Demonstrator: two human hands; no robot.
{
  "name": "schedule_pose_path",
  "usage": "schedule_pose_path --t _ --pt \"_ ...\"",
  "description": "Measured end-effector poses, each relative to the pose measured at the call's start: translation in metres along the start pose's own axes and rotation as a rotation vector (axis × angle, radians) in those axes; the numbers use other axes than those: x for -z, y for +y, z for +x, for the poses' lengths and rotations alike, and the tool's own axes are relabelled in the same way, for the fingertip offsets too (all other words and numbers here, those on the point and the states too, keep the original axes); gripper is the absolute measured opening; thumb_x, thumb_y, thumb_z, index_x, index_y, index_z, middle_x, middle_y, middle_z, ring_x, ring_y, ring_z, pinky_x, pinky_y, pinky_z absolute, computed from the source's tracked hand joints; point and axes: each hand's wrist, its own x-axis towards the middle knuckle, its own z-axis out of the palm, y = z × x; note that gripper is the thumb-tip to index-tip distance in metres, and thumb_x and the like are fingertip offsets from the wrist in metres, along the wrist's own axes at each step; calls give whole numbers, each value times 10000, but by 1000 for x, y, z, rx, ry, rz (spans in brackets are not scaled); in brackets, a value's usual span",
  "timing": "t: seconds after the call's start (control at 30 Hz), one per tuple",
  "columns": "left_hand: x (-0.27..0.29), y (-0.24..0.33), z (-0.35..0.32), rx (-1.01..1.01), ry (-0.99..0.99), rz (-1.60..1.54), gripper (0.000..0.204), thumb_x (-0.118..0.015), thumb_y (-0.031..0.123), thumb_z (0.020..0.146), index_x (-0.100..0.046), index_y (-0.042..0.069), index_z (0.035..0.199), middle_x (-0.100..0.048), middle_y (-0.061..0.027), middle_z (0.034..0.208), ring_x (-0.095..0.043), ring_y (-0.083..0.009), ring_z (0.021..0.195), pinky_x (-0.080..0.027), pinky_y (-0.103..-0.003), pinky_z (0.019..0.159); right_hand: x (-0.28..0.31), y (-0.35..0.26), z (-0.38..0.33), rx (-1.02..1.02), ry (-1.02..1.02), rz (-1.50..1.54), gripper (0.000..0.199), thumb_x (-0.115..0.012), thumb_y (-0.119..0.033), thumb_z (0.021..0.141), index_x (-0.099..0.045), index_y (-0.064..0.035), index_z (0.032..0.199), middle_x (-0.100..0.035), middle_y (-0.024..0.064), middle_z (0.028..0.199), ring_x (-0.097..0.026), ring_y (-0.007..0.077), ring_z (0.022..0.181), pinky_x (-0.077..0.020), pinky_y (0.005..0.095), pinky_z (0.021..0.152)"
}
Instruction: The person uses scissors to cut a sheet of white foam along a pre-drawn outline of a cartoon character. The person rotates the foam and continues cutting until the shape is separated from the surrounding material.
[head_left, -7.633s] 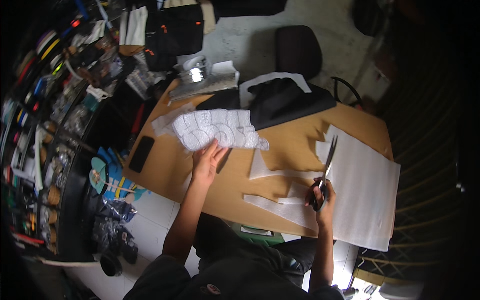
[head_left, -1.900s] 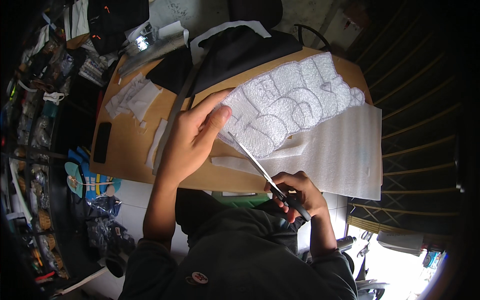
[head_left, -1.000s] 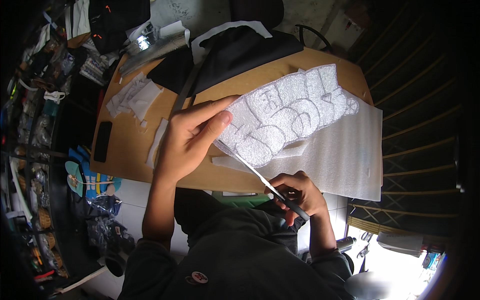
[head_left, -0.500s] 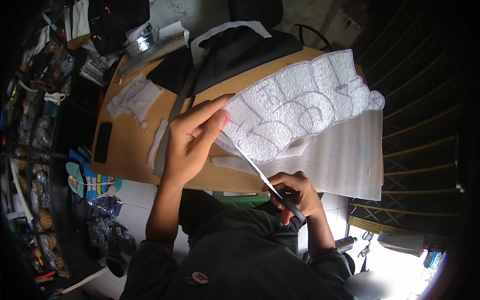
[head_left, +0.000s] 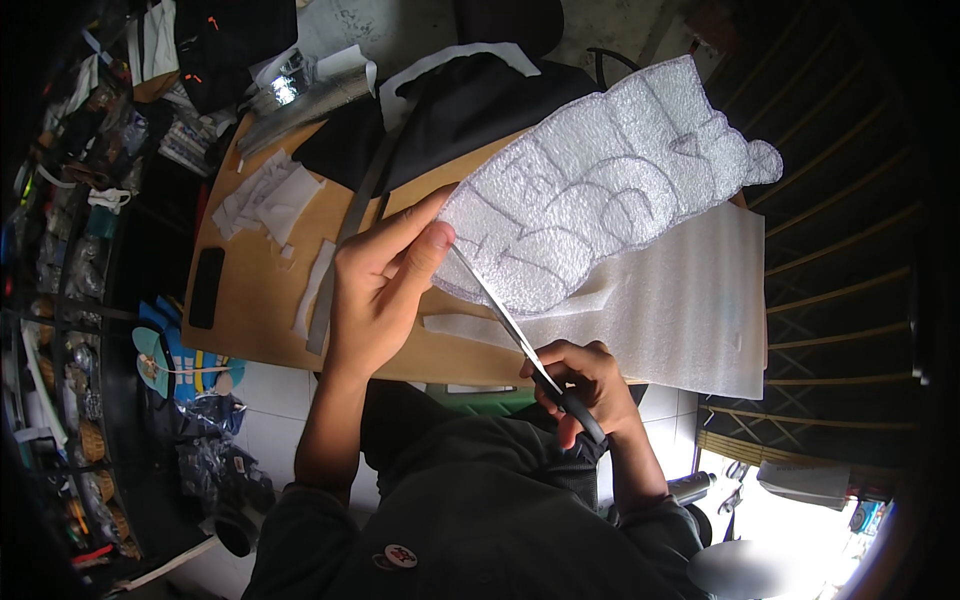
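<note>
Between thumb and fingers, my left hand (head_left: 383,275) pinches the left end of a white foam sheet cutout (head_left: 600,180), which has dark curved outlines and a scalloped edge. The cutout is held up over the table and slants toward the far right. My right hand (head_left: 590,388) is closed round the black handles of a pair of scissors (head_left: 515,335). Their long blades look nearly together and point up to the left, with the tip by my left thumb at the cutout's near edge. Whether the tip touches the foam I cannot tell.
On the wooden table (head_left: 265,320) lie white scraps (head_left: 270,195), a phone (head_left: 206,288), a long metal ruler (head_left: 340,255), black fabric (head_left: 470,120) and a larger foam sheet (head_left: 690,310). A narrow foam strip (head_left: 470,328) lies near the front edge. Crowded shelves (head_left: 85,400) stand at left.
The foam cutout has tilted, its far right end rising. My left hand has shifted slightly left, and the scissors have moved a little left with my right hand.
</note>
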Motion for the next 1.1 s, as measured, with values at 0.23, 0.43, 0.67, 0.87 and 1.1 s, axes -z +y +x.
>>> schedule_pose_path --t 0.23,0.43,0.67,0.87,1.1 --pt "-4 7 -1 56 21 7 302 -520 147 943 -569 -8 1198 -564 16 740 -409 -1 593 -343 -155 486 -1 -1 1 13 8 -28 722 -878 -384 514 -568 14 1031 -563 13 569 -536 87 496 -350 227 476" --pt "-9 8 -2 -62 20 144 321 -478 153 962 -540 7 1241 -519 32 727 -372 1 594 -323 -149 490 1 0 3 28 -19 -22 709 -883 -363 517 -569 9 1031 -574 15 575 -544 90 503 -351 219 480" --pt "-13 8 -4 89 28 -26 332 -428 181 983 -534 21 1254 -529 33 755 -375 2 603 -324 -152 497 -3 -1 2 -19 -3 -46 670 -888 -276 531 -563 11 1043 -579 22 589 -546 84 529 -372 224 510" --pt "-17 2 -4 32 33 -2 331 -411 171 988 -535 6 1246 -541 33 725 -375 12 597 -320 -155 491 -4 -2 7 -32 -39 49 680 -884 -251 520 -549 10 1050 -565 25 598 -546 93 547 -383 225 522" --pt "-14 -9 -4 -78 -17 60 323 -436 158 979 -534 15 1251 -401 74 598 -259 6 517 -196 -191 442 -5 2 6 -48 -7 18 687 -885 -254 528 -548 9 1066 -576 23 604 -561 96 553 -395 218 528"
